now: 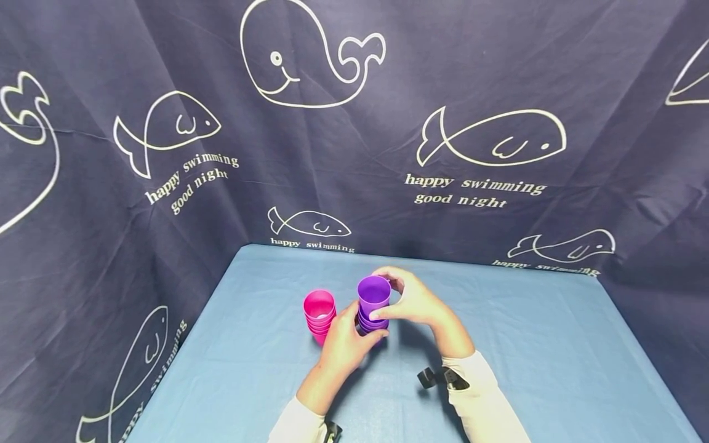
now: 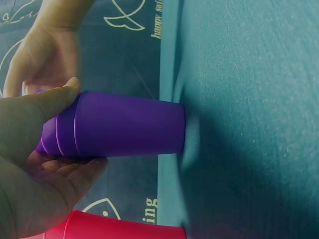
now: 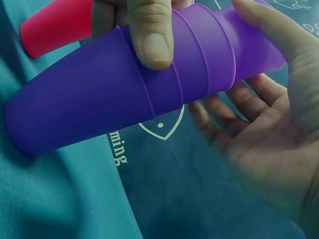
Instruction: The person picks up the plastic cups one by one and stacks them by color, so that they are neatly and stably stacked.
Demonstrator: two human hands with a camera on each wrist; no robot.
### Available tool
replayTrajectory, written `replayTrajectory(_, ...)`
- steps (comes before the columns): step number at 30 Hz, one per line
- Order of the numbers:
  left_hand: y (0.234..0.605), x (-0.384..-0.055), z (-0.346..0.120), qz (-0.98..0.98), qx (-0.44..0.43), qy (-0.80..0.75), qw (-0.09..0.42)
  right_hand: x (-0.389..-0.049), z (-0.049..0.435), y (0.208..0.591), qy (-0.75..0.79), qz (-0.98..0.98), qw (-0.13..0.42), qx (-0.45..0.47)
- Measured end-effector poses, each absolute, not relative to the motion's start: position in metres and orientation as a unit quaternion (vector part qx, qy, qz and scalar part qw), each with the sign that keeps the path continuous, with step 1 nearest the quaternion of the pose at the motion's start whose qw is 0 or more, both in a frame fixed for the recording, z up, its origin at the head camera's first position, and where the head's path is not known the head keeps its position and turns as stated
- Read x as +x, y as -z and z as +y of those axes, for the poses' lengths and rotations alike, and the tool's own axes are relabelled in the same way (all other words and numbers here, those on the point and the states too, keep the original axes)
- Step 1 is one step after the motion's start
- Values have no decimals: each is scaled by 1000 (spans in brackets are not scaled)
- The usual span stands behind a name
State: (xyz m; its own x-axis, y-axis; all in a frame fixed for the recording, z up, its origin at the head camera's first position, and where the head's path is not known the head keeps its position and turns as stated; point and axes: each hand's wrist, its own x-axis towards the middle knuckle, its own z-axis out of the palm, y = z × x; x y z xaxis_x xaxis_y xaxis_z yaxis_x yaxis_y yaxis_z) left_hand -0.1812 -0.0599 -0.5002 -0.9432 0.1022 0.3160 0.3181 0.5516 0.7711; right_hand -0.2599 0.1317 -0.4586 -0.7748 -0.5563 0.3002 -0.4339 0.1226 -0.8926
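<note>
A stack of nested purple cups (image 3: 75, 94) stands upright on the blue cloth, its base at the table. My left hand (image 1: 344, 344) grips the stack at its rims, thumb on one side and fingers on the other, as the left wrist view shows. Higher up, my right hand (image 1: 416, 301) holds the top purple cup (image 1: 374, 295) between thumb and fingers; this cup sits raised above the closely packed rims below it. Just left of my left hand stands a stack of nested pink cups (image 1: 319, 307), partly hidden by that hand.
A light blue cloth (image 1: 498, 357) covers the table. Dark curtains (image 1: 354, 166) with white fish and whale drawings rise behind it and along both sides. A small black device (image 1: 426, 378) juts out from the right wrist, above the cloth.
</note>
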Motion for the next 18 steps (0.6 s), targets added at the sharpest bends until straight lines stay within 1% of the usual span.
replayTrajectory(12,499,-181,-60,-875,-118,454,115,-262,140,463,542,745,75,-381)
replayTrajectory(18,498,-180,-60,-873,-120,459,112,-261,142,463,534,744,106,-388)
